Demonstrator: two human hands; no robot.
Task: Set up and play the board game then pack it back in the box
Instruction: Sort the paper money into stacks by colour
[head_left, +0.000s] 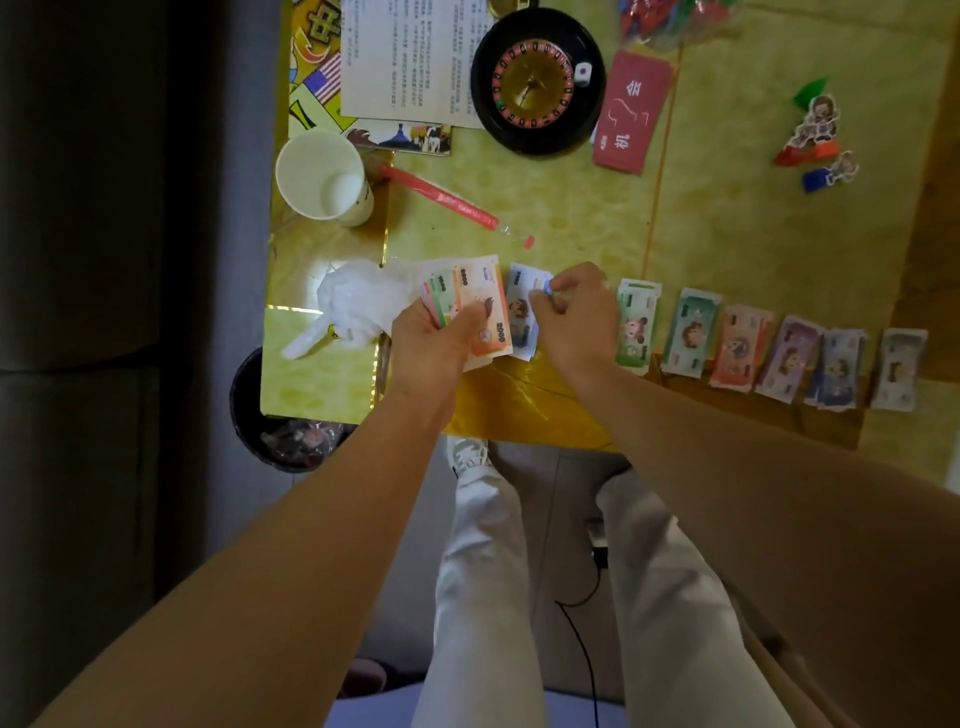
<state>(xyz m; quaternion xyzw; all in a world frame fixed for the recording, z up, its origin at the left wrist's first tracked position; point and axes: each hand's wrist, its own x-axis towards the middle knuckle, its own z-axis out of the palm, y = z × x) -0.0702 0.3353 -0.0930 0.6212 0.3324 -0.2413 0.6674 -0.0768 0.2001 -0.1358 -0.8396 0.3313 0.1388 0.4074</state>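
Head view: left hand (434, 338) grips fanned play money (480, 306) above the counter (571, 218) edge; right hand (571, 312) fingers pinch a blue note (522, 306). Thin, limp, slippery paper; pinch corners.

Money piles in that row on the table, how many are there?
6, side by side right of the right hand: green, teal, pink, purple, dark blue, grey. The left hand holds more notes, the right pinches a blue note; others may hide beneath.
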